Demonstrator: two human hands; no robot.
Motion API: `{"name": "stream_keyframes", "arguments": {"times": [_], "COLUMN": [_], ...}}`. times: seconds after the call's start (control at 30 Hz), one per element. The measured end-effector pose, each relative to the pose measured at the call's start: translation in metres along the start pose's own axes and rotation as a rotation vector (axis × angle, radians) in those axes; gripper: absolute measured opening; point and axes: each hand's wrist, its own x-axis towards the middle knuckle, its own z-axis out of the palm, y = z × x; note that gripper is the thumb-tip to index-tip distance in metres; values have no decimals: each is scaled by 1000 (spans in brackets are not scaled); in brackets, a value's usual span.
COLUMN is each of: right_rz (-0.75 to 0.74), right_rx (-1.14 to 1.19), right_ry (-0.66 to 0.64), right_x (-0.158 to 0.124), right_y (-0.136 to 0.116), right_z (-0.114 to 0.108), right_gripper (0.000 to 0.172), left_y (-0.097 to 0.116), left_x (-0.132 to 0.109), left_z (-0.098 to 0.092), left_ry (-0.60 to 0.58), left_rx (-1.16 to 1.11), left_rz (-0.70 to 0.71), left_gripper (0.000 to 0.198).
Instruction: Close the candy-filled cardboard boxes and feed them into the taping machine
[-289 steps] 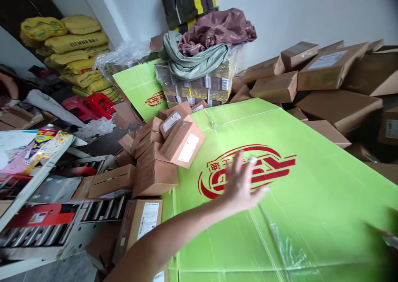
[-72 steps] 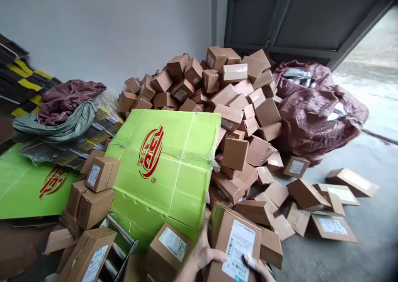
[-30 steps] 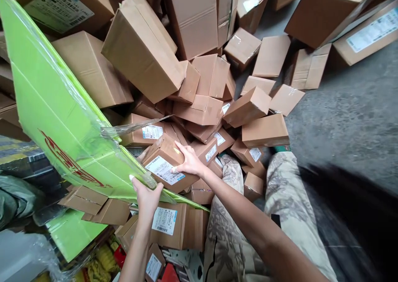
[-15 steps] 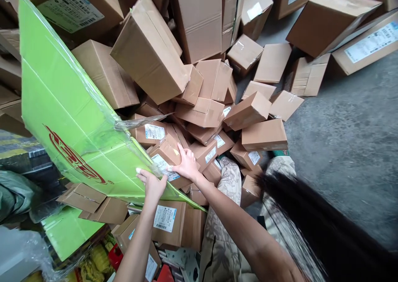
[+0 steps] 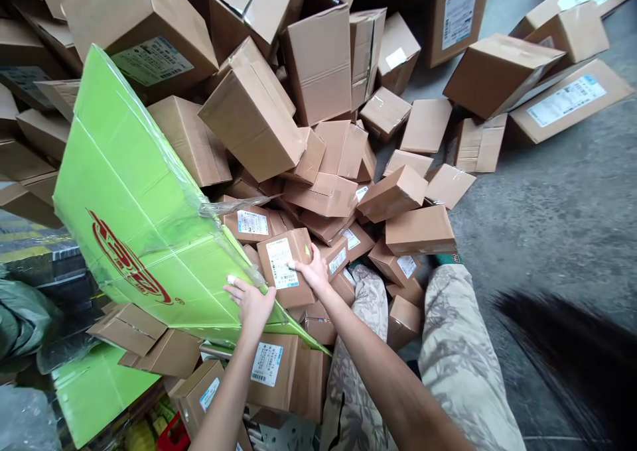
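My right hand [image 5: 314,272] is closed on the near right side of a small brown box [image 5: 298,247], its thumb over the white label that faces up. My left hand [image 5: 253,301] lies with spread fingers against a large bright green panel [image 5: 164,239] with a red logo. That panel leans on the left, and its right edge runs between my left hand and the box. Many brown cartons are heaped just beyond both hands. Below my left wrist is a labelled carton [image 5: 279,371].
Large cartons [image 5: 323,66] are piled across the back. More boxes [image 5: 562,99] lie at the right on the grey floor [image 5: 537,219]. My legs [image 5: 458,331] stand among small boxes. Dark hair [image 5: 567,351] hangs at the lower right. A second green piece [image 5: 99,385] lies lower left.
The small box in my right hand has been tipped up so its label faces me more. The view has shifted, and the hair has swung to the right, showing more of my legs.
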Motion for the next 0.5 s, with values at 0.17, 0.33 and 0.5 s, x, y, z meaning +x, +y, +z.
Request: {"name": "stream_keyframes", "arguments": {"times": [0.17, 0.33, 0.5], "right_rz": [50, 51, 161], "right_rx": [467, 531, 401], "right_ry": [26, 18, 166], "right_x": [17, 44, 86], "right_y": [6, 7, 12], "right_z": [6, 26, 30], "right_gripper": [91, 43, 34], "left_y": [-5, -9, -18], "left_x": [-4, -9, -14], "left_z": [3, 7, 12], "left_ry": [43, 91, 125], "left_rx": [-9, -10, -5], "left_rz": [46, 91, 151], "left_gripper": [103, 94, 97]}}
